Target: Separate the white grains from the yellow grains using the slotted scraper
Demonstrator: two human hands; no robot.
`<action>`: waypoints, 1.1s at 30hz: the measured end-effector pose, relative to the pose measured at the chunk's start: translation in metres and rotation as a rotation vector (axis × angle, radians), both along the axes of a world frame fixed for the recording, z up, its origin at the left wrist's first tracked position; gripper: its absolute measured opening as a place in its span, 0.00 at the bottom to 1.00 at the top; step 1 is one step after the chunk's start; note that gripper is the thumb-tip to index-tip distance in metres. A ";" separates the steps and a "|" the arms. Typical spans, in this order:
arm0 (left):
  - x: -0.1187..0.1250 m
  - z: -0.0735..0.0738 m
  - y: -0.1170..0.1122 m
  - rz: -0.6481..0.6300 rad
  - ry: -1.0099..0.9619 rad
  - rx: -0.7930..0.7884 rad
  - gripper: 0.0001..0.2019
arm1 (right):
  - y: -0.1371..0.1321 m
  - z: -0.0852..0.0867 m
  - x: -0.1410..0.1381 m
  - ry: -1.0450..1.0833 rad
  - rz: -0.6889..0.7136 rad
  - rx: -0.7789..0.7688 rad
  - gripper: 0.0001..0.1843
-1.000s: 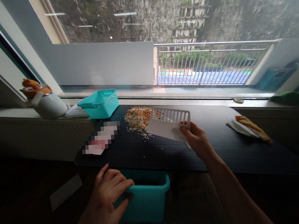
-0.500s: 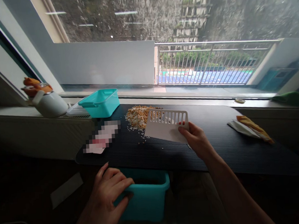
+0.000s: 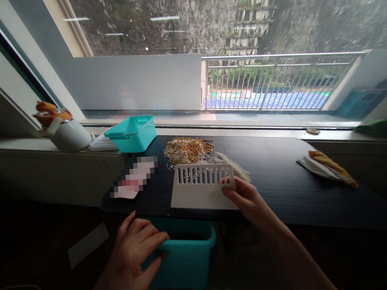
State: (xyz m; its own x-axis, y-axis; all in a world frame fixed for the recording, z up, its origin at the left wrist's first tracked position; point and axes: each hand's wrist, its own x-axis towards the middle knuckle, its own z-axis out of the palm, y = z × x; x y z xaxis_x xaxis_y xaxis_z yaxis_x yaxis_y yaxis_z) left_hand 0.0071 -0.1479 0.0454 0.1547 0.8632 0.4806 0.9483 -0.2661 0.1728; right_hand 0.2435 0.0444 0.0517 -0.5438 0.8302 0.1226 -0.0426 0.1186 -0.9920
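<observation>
A white slotted plastic scraper (image 3: 203, 196) is pinched at its right edge in my right hand (image 3: 245, 198), thumb on its face. It stands tilted over the near part of the dark tabletop (image 3: 277, 175). Just behind it lies a pile of yellow kernels and white grains (image 3: 185, 150), with darker bits at its right side. A spread of white grains (image 3: 232, 163) reaches to the right, partly hidden by the scraper. My left hand (image 3: 140, 244) grips the rim of a teal bin (image 3: 184, 263) below the table's front edge. The bin's inside is too dark to make out.
A second teal container (image 3: 132, 133) stands at the back left, beside a grey-white pot (image 3: 70, 135) on the sill. A blurred-out pink-white item (image 3: 134, 177) lies on the table's left. A yellow and white packet (image 3: 327, 167) lies on the right. A window (image 3: 176, 80) rises behind.
My right hand has drawn the scraper toward me and slightly left, to the table's front edge. White grains it covered now show behind it. My left hand still grips the bin.
</observation>
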 end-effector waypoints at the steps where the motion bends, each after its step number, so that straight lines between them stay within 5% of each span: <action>1: -0.001 -0.001 0.000 0.002 0.002 0.003 0.14 | -0.004 -0.001 -0.001 0.003 0.018 -0.005 0.12; 7: -0.002 -0.008 0.000 0.032 -0.003 -0.020 0.14 | -0.006 -0.008 -0.005 0.044 -0.241 0.074 0.16; 15: -0.001 -0.007 0.003 0.001 0.040 0.033 0.14 | 0.045 0.003 0.001 -0.091 -0.586 0.317 0.18; 23: -0.002 -0.016 0.006 0.028 0.050 -0.028 0.14 | 0.090 -0.001 -0.015 -0.110 -0.414 0.383 0.16; 33: -0.002 -0.017 0.005 0.009 0.038 -0.035 0.15 | 0.092 -0.009 -0.027 -0.056 -0.253 0.262 0.14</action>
